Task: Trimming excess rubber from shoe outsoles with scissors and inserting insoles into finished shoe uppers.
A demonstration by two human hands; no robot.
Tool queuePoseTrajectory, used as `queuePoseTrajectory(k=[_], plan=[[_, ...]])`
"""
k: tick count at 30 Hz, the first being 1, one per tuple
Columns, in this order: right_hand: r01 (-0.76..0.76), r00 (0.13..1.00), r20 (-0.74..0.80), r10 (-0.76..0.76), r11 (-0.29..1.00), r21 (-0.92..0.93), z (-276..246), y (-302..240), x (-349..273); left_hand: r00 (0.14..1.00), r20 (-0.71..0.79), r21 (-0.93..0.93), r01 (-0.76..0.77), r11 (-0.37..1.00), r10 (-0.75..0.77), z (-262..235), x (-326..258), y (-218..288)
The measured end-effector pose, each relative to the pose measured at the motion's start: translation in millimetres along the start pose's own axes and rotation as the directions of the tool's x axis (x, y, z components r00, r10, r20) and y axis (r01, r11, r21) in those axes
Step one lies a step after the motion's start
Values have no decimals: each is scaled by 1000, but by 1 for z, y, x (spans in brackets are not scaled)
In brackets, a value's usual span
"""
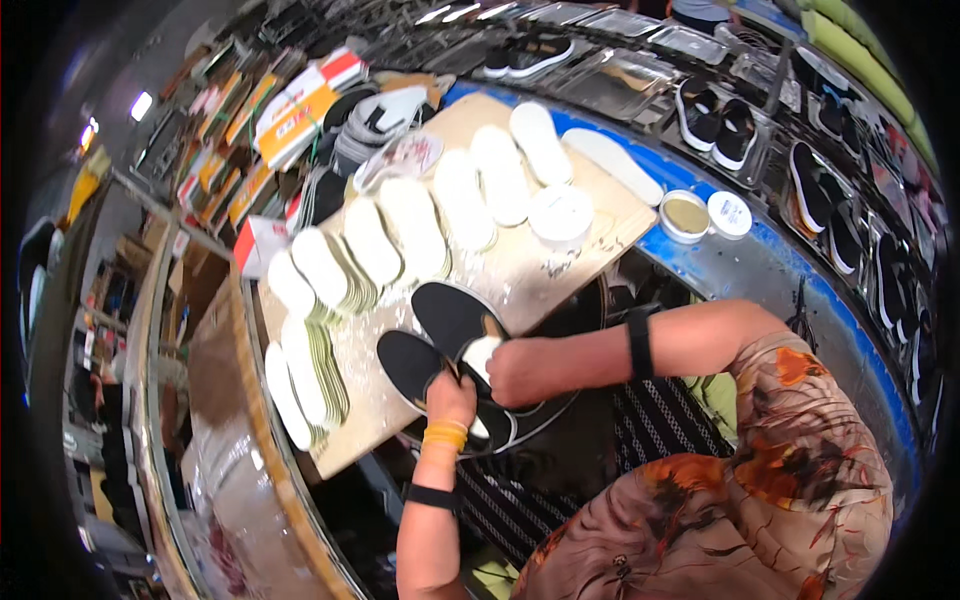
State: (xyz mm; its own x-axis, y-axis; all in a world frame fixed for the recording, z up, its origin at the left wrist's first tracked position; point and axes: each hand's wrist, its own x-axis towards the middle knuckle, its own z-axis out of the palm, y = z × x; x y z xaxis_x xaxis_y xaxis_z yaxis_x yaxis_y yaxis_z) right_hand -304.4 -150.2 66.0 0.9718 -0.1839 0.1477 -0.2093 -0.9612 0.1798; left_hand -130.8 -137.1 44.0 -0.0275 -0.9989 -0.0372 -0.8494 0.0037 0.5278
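Two black slip-on shoes lie at the near edge of a wooden board. My left hand grips the nearer black shoe at its opening. My right hand rests on the second black shoe and pushes a white insole into its opening. Both wrists wear black bands, and the left wrist also has yellow bands.
Stacks of white insoles cover the board. A round white lid, an open tin and a white cap sit to the right. Trays with black shoes run along the back. Boxes are piled at the back left.
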Motion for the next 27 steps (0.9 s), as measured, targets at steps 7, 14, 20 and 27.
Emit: queuePoseTrajectory(k=[7, 14, 20, 27], plan=[[-405, 734, 679, 22, 817, 411, -5, 12, 45, 997, 39, 97, 66, 993, -70, -1, 0, -8], [-169, 978, 207, 35, 717, 676, -45, 3, 26, 992, -108, -7, -70, 998, 69, -31, -22, -11], [-246, 839, -69, 539, 491, 836, -146, 94, -24, 960, -77, -274, 241, 931, -271, -180, -91, -87], [-838, 436, 500, 748, 134, 529, -102, 276, -119, 826, -477, 48, 366, 929, -301, -343, 2, -334]])
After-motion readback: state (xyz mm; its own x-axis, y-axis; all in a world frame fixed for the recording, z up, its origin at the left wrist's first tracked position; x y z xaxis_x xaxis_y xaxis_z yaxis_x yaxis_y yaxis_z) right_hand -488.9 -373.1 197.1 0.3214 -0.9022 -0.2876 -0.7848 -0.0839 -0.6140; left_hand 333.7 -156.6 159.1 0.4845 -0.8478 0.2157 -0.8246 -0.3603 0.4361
